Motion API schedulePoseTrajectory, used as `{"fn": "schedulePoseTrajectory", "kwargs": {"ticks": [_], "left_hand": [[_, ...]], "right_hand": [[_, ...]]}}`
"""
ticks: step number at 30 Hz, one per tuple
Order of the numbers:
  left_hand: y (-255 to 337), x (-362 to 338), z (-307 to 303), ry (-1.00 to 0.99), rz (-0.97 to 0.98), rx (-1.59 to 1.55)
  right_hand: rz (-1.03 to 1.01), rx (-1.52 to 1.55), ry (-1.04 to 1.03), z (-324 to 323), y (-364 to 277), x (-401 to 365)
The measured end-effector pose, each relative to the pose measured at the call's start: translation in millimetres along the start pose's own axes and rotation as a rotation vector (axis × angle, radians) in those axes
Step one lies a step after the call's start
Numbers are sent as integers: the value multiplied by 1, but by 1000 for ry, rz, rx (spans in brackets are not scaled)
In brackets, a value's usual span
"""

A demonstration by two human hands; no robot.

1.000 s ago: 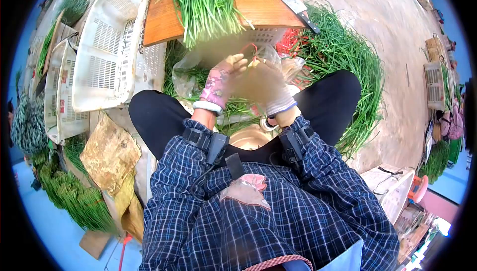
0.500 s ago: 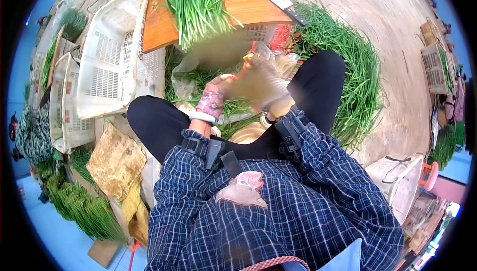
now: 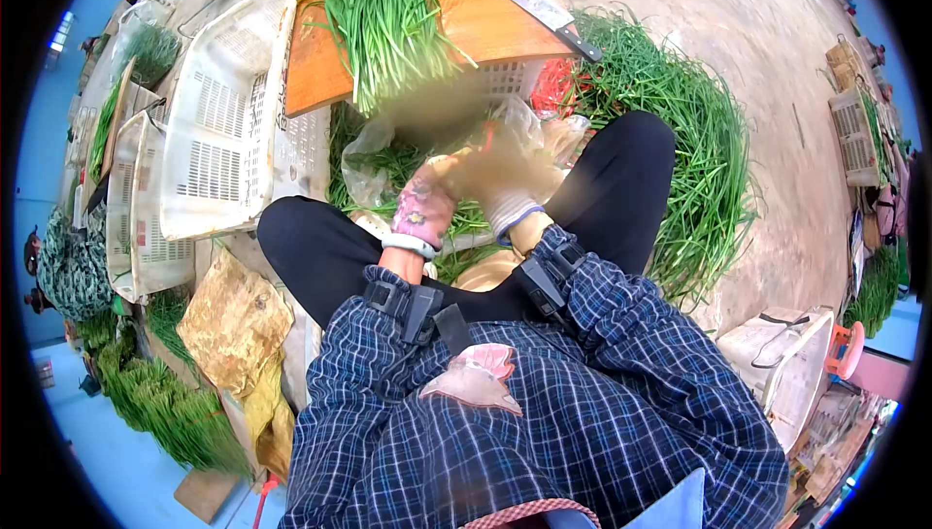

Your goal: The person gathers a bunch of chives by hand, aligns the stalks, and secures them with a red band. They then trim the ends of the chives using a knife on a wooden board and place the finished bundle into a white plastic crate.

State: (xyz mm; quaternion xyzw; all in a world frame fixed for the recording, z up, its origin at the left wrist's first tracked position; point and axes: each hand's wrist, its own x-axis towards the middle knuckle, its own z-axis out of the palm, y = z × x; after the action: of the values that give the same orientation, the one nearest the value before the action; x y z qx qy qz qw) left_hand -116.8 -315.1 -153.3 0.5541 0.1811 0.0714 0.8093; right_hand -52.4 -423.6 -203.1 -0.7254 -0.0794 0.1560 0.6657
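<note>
My left hand (image 3: 427,201), in a pink patterned glove, is close to my right hand (image 3: 510,189), in a pale glove, between my knees. A blurred smudge covers the fingers of both, so what they hold cannot be made out. A thin red strip (image 3: 489,136) shows just above them. Beyond the hands, a bundle of green stalks (image 3: 388,24) lies on an orange board (image 3: 485,5), its pale ends over the near edge. A cleaver (image 3: 544,10) rests at the board's right side.
Loose green stalks (image 3: 694,150) are heaped right of my knee. Red strips (image 3: 555,87) and a clear plastic bag (image 3: 367,158) lie below the board. White crates (image 3: 218,112) stand at the left, another (image 3: 791,364) at the lower right. A brown sheet (image 3: 233,315) lies left.
Both hands have moved slightly down and closer together; my left wrist has turned more upright. The yellowish piece seen at my right fingertips no longer shows. The view has shifted slightly.
</note>
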Motion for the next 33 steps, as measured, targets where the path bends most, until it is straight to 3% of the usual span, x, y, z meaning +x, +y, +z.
{"fn": "schedulePoseTrajectory", "kwargs": {"ticks": [1,2,3,6,8,9,10,12,14,15,16,17,18,19,20,24,27,29,31,33], "left_hand": [[16,-7,2,-76,-185,-359],[50,-18,13,-86,-396,-703],[51,-12,4,-90,-411,-826],[87,2,-15,-164,-244,-888],[121,21,-26,-146,-121,-875],[134,34,-34,-142,-34,-868],[142,50,-51,-55,83,-471],[148,96,-81,68,331,29],[144,139,-98,179,253,-56],[143,161,-93,289,111,-195],[115,190,-116,280,58,-183],[94,216,-138,268,8,-173],[107,208,-117,310,-39,-181],[103,216,-117,200,-60,-163],[76,241,-125,180,143,-49],[61,249,-103,156,157,46],[58,231,-87,206,115,15],[70,202,-72,107,-19,-196],[58,193,-74,71,73,-86],[58,192,-75,167,78,-17]], "right_hand": [[-105,-92,7,0,8,4],[-442,-435,5,-7,22,16],[-476,-398,29,-12,11,15],[-305,2,135,-38,-34,23],[173,941,90,-46,-83,36],[223,907,126,-51,-148,30],[178,682,93,-56,-147,59],[95,230,116,-55,-153,112],[30,-123,189,-40,-152,160],[2,-250,220,-31,-146,181],[112,-468,188,-25,-153,194],[236,-358,130,-16,-118,228],[245,-416,133,-8,-114,234],[255,-475,136,0,-113,238],[250,-477,111,8,-102,239],[-150,-251,58,42,-37,237],[-164,-234,95,46,-9,227],[-165,-200,135,42,6,216],[-161,-133,187,32,5,205],[-140,-107,204,26,-2,198]]}}
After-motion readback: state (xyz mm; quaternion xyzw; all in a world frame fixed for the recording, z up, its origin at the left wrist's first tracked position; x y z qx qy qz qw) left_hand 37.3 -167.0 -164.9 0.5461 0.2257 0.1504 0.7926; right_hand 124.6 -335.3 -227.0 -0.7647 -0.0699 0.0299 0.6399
